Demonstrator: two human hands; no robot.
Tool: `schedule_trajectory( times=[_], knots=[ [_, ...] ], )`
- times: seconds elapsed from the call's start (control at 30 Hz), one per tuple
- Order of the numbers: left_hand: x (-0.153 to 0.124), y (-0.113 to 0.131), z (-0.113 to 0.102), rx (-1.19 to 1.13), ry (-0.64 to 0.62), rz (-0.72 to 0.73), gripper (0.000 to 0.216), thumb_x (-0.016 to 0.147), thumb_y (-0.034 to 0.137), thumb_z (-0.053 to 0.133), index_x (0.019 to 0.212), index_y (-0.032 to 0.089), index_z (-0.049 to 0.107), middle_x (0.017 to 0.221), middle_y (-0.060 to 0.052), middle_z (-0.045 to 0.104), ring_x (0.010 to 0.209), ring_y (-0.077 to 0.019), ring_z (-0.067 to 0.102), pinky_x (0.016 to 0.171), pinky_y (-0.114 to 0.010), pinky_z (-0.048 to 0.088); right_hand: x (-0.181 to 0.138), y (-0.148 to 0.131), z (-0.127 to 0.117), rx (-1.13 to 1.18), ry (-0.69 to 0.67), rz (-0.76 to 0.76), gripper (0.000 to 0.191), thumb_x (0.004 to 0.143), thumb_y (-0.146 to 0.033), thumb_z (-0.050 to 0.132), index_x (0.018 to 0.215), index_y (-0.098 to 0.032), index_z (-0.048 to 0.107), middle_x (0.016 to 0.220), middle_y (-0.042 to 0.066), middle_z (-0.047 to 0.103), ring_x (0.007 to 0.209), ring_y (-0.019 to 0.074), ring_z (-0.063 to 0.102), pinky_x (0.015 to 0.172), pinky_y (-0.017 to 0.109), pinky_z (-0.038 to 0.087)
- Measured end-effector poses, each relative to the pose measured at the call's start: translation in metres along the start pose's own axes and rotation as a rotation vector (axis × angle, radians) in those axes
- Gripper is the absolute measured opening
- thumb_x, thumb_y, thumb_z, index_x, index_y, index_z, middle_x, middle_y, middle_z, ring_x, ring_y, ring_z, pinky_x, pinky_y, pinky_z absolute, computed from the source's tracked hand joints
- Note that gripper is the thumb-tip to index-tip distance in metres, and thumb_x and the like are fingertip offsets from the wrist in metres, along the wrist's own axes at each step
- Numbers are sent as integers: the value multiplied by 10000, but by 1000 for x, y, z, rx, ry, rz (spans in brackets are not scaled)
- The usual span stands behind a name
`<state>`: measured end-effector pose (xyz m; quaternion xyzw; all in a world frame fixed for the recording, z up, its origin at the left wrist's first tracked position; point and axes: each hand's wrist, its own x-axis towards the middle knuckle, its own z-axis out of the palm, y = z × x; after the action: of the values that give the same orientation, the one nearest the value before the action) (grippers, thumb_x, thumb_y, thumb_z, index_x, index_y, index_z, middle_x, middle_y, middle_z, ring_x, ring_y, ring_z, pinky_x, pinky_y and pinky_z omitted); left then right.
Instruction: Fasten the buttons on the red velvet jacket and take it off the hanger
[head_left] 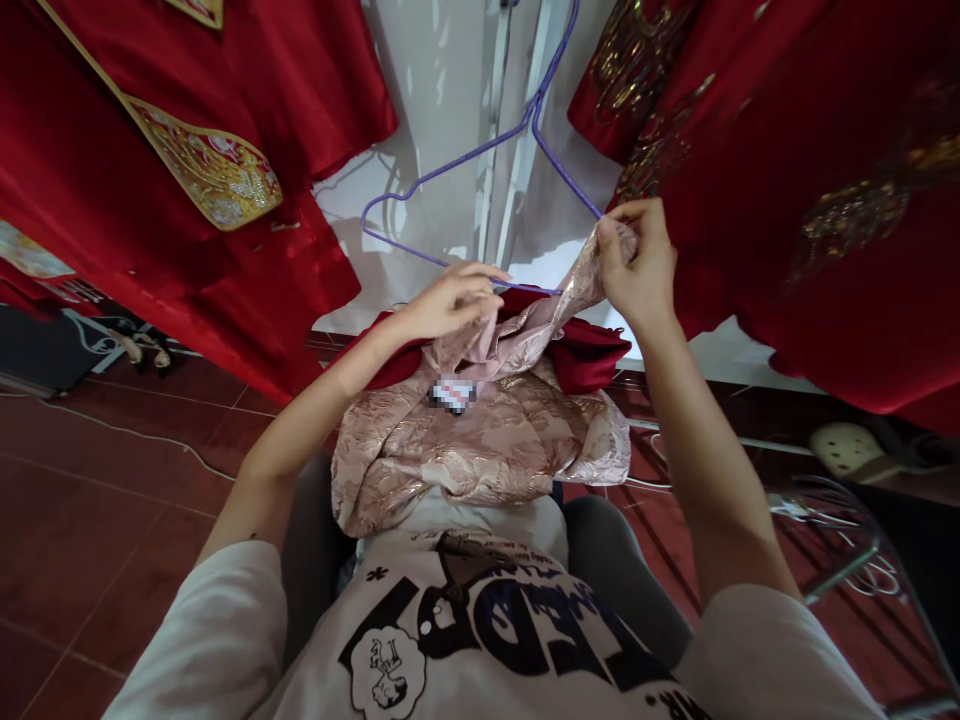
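A pink brocade garment (495, 445) with a shiny pattern lies across my lap, a label (453, 394) showing near its neckline. Above it hangs a purple wire hanger (465, 158), with the garment's right shoulder drawn up over its right end. My right hand (643, 262) pinches that pink cloth at the hanger's right corner. Fingers bent, my left hand (459, 300) grips the garment's cloth near the left part of the hanger's lower bar. Dark red cloth (592, 355) shows behind the pink garment.
Red garments with gold embroidery hang at the left (247, 90) and right (757, 200). A white wall (431, 90) stands behind the hanger. A pale clog (847, 450) and a metal rack (847, 570) are at the lower right. A cable (150, 435) crosses the red tiled floor.
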<state>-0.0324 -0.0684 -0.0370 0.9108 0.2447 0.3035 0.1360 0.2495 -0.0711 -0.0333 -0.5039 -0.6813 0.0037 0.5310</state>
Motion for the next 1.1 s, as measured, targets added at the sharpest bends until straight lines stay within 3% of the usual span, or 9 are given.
schedule_trajectory(
  times=[0.07,0.17,0.27,0.33,0.43,0.53,0.7,0.9,1.1],
  knots=[
    [-7,-10,-22,1,136,-112,419,979,602,535,860,219,656,1257,-72,653,1190,-253,591,1093,-458,435,0,0,-4,-34,-1,-1,211,998,-456,462,1053,-269,543,1068,68,685,971,218,641,891,388,510],
    [-28,-40,-52,107,475,-351,431,905,640,629,797,223,654,1136,-88,642,1197,-290,567,1110,-480,431,2,1,-7,-76,-10,4,218,991,-442,460,1033,-250,555,1037,78,693,910,202,649,857,365,526],
    [-57,-74,-66,174,762,-520,425,867,633,679,759,223,642,999,-80,618,1152,-290,576,1103,-478,440,4,4,-8,-92,6,-13,224,988,-430,450,1025,-243,568,1008,71,691,875,196,645,831,358,528],
    [-73,-94,-68,159,848,-603,456,857,644,678,710,216,623,907,-73,603,1080,-272,593,1077,-445,461,6,7,-9,-98,20,-25,237,984,-437,458,1022,-237,580,970,63,682,842,194,634,801,353,522],
    [-83,-111,-67,100,865,-662,492,865,653,655,658,210,604,856,-73,594,1013,-255,605,1044,-420,483,10,12,-12,-112,9,-16,233,977,-437,485,1020,-239,600,917,56,671,804,191,613,761,341,510],
    [-75,-116,-71,115,855,-621,483,891,629,625,650,210,625,910,-90,612,1018,-265,616,1030,-442,494,14,15,-15,-125,-15,1,205,970,-405,504,1011,-235,612,876,49,660,796,190,609,760,335,508],
    [-60,-114,-79,107,821,-594,481,878,635,652,642,217,617,903,-79,630,1041,-265,621,1061,-447,493,17,16,-18,-104,-5,-24,187,958,-386,531,987,-220,609,897,55,672,798,186,606,770,333,497],
    [-71,-111,-78,38,838,-625,580,831,748,633,615,216,553,891,-86,632,1067,-278,605,1035,-457,497,18,22,-15,-84,-10,-42,186,959,-388,528,1000,-225,607,918,47,671,805,184,604,771,328,492],
    [-64,-105,-77,40,863,-641,532,848,654,680,586,218,524,773,-59,599,993,-248,623,972,-394,519,18,22,-17,-99,-45,-12,227,973,-423,506,1025,-228,611,886,51,659,758,181,576,737,329,474]
  ],
)
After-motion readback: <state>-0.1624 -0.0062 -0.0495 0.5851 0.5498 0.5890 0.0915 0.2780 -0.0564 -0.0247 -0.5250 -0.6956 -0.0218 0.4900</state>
